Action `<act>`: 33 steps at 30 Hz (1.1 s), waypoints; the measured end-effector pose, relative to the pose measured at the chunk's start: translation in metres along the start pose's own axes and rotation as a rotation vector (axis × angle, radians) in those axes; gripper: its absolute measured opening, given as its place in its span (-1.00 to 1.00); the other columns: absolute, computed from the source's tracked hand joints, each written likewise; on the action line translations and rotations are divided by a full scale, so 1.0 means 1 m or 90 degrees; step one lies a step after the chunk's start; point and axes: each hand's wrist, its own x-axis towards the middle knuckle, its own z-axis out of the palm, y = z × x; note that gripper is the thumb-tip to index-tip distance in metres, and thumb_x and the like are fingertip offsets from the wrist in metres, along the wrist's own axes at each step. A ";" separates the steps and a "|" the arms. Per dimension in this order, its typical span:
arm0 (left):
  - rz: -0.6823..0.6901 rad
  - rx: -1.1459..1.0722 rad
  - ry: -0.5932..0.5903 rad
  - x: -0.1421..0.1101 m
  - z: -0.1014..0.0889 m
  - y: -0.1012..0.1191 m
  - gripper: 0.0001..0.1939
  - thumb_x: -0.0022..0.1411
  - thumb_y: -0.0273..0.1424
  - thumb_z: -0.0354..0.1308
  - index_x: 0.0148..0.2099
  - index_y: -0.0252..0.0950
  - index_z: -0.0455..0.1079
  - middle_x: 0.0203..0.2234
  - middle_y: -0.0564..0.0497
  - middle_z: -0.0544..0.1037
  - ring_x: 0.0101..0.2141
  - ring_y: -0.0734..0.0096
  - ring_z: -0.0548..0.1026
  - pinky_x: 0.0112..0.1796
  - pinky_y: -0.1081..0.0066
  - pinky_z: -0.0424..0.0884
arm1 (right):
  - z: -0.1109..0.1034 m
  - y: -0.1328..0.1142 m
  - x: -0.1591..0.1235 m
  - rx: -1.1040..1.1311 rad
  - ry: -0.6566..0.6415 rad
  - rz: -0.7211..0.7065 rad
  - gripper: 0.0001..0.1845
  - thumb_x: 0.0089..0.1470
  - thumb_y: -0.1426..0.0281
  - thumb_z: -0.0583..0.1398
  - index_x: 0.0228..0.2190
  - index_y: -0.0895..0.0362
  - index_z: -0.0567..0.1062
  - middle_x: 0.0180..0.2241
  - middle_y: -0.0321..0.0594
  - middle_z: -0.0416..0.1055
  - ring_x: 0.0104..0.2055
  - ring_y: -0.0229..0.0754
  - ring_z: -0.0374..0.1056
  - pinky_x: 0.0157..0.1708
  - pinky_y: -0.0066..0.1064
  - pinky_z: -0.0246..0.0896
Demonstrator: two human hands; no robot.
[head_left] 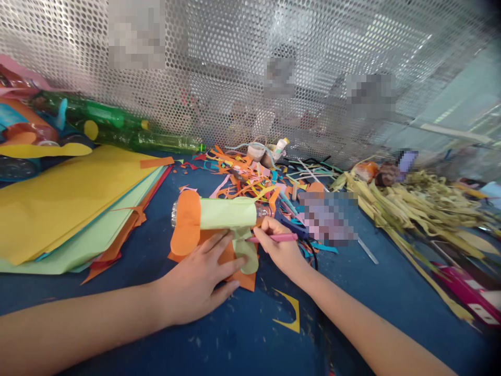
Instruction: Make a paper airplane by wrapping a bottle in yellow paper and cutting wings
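A clear plastic bottle point(265, 210) lies on its side, wrapped in light green paper point(223, 213). Over its left end is a rounded orange paper piece point(185, 222). Below the bottle, my left hand point(207, 274) rests flat with fingers spread, on an orange sheet point(247, 281) and the edge of a light green paper cutout point(249, 258). My right hand point(279, 245) is closed around a pink pen point(285, 237), its tip at the green cutout, near the bottle's right end. Whether the cutout is joined to the bottle wrap I cannot tell.
Coloured paper sheets point(82, 203) are stacked at left, with green bottles point(164, 142) behind. Paper scraps point(250, 177) lie beyond the bottle, before a perforated metal screen point(227, 68). Dried husks point(418, 209) and a magenta object point(465, 292) are at right. A yellow scrap point(293, 313) lies in front.
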 end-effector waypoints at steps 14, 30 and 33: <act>0.009 -0.027 0.045 -0.001 0.001 0.000 -0.61 0.32 -0.27 -0.04 0.17 -0.09 0.26 0.25 -0.13 0.10 0.23 -0.09 0.03 0.08 -0.04 0.24 | 0.002 0.001 -0.001 0.002 0.020 -0.012 -0.68 0.10 0.27 0.11 -0.60 0.06 0.15 -0.64 -0.41 0.12 -0.59 -0.30 0.11 -0.55 -0.45 0.09; -0.005 -0.008 0.026 0.001 -0.003 0.004 -0.64 0.32 -0.28 -0.06 0.13 -0.10 0.31 0.22 -0.13 0.16 0.21 -0.08 0.09 0.07 -0.01 0.26 | -0.001 -0.009 -0.006 -0.083 0.011 -0.075 -0.70 0.12 0.35 0.07 -0.59 0.07 0.13 -0.64 -0.42 0.09 -0.59 -0.31 0.06 -0.56 -0.47 0.02; -0.001 -0.014 0.016 0.001 -0.004 0.004 -0.64 0.31 -0.27 -0.05 0.13 -0.12 0.30 0.23 -0.13 0.15 0.22 -0.07 0.08 0.08 -0.03 0.24 | -0.002 -0.020 -0.015 -0.177 0.030 -0.198 -0.69 0.11 0.41 0.08 -0.61 0.07 0.11 -0.62 -0.38 0.10 -0.56 -0.29 0.09 -0.53 -0.43 0.01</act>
